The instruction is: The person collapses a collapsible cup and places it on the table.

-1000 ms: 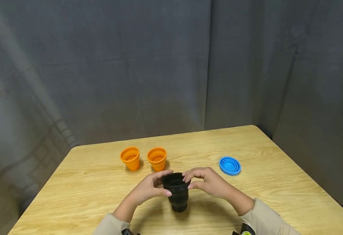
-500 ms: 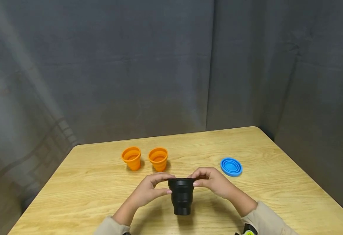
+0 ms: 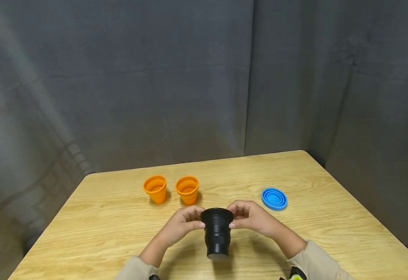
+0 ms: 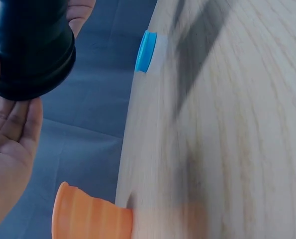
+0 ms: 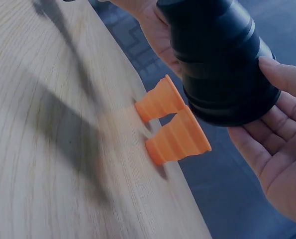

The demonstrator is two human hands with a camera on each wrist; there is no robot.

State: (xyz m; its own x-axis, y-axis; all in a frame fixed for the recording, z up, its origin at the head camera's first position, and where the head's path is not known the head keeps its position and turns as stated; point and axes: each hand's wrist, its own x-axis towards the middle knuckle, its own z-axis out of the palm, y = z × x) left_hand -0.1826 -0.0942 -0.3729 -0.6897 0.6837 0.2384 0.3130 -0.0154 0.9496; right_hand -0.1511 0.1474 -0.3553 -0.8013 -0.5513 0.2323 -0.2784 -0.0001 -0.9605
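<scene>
A black collapsible cup (image 3: 217,235), fully extended, is held up off the table between both hands. It is tilted so that its mouth faces away and its underside shows a little in the head view. My left hand (image 3: 180,226) grips the rim on the left, thumb on the near side and fingers behind. On the opposite side my right hand (image 3: 254,221) pinches the rim in the same way. The right wrist view shows the ridged wall of the cup (image 5: 217,59) beside the right thumb and fingers. The cup's inside is hidden.
Two orange collapsible cups (image 3: 155,189) (image 3: 187,189) stand upright beyond the left hand. A blue collapsed cup (image 3: 274,198) lies flat past the right hand. The wooden table (image 3: 102,225) ends at a dark grey curtain (image 3: 155,85).
The black cup has tipped: its mouth, earlier open to view, has turned away and its base has swung toward me. Both hands have shifted their hold at its rim.
</scene>
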